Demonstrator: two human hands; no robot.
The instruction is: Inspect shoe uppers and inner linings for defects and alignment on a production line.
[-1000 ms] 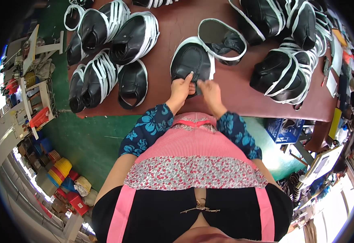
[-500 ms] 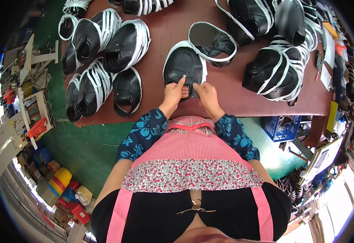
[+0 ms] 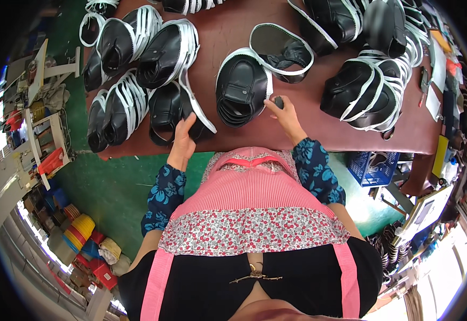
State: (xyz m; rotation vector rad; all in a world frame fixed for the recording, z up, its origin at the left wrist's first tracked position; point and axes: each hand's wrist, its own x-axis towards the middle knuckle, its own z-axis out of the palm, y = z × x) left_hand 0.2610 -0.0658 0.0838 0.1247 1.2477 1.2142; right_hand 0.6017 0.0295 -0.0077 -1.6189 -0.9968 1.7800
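- The left hand (image 3: 182, 143) is closed narrowly, thumb against fingers, on a tilted upper (image 3: 197, 108) of smooth black material with a white band along its curved edge.
- This piece stands almost edge-on at the near side of the desk (image 3: 311, 125), leaning over a flat-lying upper (image 3: 163, 109), black and rounded, with an open loop at its heel end.
- The right hand (image 3: 286, 117) pinches a small dark object (image 3: 279, 101) between thumb and fingers, too small to identify; the hand is just beside the central stack.
- That central stack (image 3: 239, 80) holds several nested black uppers, oval at the toe, with stitched seams, a small round stud and layered collar edges curving toward the person.
- Touching its far right side, an overturned upper (image 3: 276, 45) shows a flat grey inner face, a white rim and crumpled dark fabric.
- At right, a bundle (image 3: 372, 96) of glossy black uppers is crossed by thin white strips.
- The desk has a smooth, slightly shiny reddish-brown covering; beneath its right side sits a blue lattice-walled plastic crate (image 3: 372, 170).
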